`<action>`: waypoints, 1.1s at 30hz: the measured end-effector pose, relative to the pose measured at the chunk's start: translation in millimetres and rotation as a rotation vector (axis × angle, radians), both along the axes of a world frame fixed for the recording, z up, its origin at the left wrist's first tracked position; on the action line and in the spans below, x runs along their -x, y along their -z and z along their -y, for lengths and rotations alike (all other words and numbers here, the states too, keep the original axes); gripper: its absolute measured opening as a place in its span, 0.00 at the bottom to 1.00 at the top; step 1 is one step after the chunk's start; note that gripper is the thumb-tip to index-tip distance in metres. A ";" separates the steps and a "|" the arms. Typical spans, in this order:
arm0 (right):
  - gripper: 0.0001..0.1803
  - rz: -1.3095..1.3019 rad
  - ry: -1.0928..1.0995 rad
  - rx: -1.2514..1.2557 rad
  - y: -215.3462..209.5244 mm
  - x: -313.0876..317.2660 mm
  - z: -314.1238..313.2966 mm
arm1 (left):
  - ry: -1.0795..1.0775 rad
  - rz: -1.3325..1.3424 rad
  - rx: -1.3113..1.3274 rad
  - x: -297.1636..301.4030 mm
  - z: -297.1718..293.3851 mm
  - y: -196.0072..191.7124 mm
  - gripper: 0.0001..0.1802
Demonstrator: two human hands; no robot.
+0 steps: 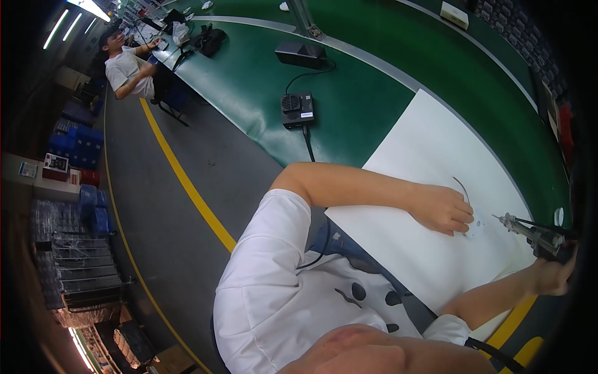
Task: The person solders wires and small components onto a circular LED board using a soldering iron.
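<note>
My left hand [443,209] rests on a large white sheet [408,159] with its fingers curled together. A thin dark curved strand [461,186] runs up from those fingers. Small dark specks or bits [478,223] lie on the sheet just past the fingertips; they are too small to name. At the right rim, my right hand [553,275] is closed round a metal spray gun [529,233], partly lost in shadow. Its thin nozzle points left, toward my left fingers, a short gap away.
On the green table [249,81] sit a black box with a fan grille [298,110] and a black power adapter [300,55], joined by a cable. A metal post [303,19] rises behind. A co-worker [129,68] sits at the far left end. A pale box [455,15] stands far right.
</note>
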State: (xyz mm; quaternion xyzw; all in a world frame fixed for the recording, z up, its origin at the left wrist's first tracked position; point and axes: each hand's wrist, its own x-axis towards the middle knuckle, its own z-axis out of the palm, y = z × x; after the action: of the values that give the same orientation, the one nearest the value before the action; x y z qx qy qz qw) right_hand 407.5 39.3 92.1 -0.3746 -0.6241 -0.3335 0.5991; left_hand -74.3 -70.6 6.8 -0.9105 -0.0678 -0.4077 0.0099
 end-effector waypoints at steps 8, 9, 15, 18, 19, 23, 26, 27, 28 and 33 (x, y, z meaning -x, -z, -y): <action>0.15 -0.044 -0.023 0.020 9.6 -23.1 -2.9 | -0.015 -0.015 -0.012 0.9 2.2 -2.8 0.18; 0.15 -0.049 -0.024 0.022 11.7 -26.6 -2.2 | -0.013 -0.015 -0.013 0.2 2.0 -2.1 0.18; 0.14 -0.076 -0.038 0.035 -7.1 23.7 13.8 | -0.008 -0.012 -0.022 -0.2 0.7 -2.2 0.17; 0.14 -0.092 -0.034 0.044 -20.4 63.2 28.2 | 0.003 -0.014 -0.020 -1.8 -1.0 -2.1 0.16; 0.14 -0.098 -0.037 0.049 -28.8 92.7 37.9 | -0.005 -0.022 -0.021 -0.3 -1.1 -2.3 0.17; 0.14 -0.109 -0.011 0.063 -42.9 120.7 51.8 | 0.006 -0.032 -0.013 0.5 -3.0 -1.8 0.17; 0.14 -0.118 -0.003 0.068 -51.2 132.4 57.6 | 0.021 -0.041 0.009 3.0 -2.9 -3.1 0.17; 0.14 -0.121 -0.004 0.069 -51.8 137.8 61.2 | 0.023 -0.039 0.008 3.8 -2.4 -3.8 0.17; 0.14 -0.125 -0.006 0.070 -54.4 135.7 60.4 | 0.029 -0.030 0.012 3.8 -2.7 -4.1 0.17; 0.13 -0.141 -0.032 0.077 -56.8 131.8 55.4 | 0.027 -0.015 0.005 2.0 -2.1 -3.6 0.17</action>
State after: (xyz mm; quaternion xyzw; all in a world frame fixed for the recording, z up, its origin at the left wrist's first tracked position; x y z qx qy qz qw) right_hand 275.7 -16.1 148.9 -0.4097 -0.5986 -0.2725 0.6321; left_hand -76.3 -68.5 10.4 -0.9144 -0.0563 -0.4008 0.0026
